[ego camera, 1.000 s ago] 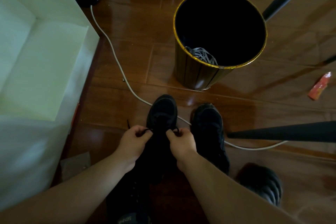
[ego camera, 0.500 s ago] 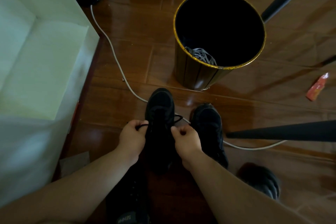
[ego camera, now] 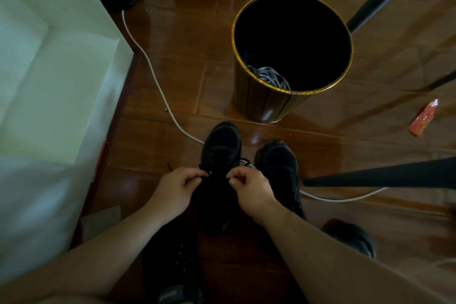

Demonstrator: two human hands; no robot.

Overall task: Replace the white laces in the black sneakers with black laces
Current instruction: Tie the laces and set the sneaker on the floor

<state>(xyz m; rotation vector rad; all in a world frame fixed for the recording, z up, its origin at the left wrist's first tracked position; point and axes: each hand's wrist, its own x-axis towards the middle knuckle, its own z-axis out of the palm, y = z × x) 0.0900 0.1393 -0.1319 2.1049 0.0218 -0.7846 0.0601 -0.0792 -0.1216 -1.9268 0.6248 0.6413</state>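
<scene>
Your hands have drawn closer together over the black mesh sneaker (ego camera: 220, 150).
Left hand (ego camera: 176, 191) and right hand (ego camera: 249, 190) each pinch the thin black lace (ego camera: 243, 161); tying looks nearly done.

sneakers x2 (ego camera: 222, 145) | bin x1 (ego camera: 261, 103) | cable x1 (ego camera: 158, 81) | hands x2 (ego camera: 175, 192)

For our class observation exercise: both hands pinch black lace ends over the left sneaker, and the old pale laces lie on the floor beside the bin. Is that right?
Not quite. The head view shows the pale laces inside the bin, against its near wall, not on the floor. The rest stands: the left hand and right hand each pinch a black lace end over the left sneaker.
</scene>
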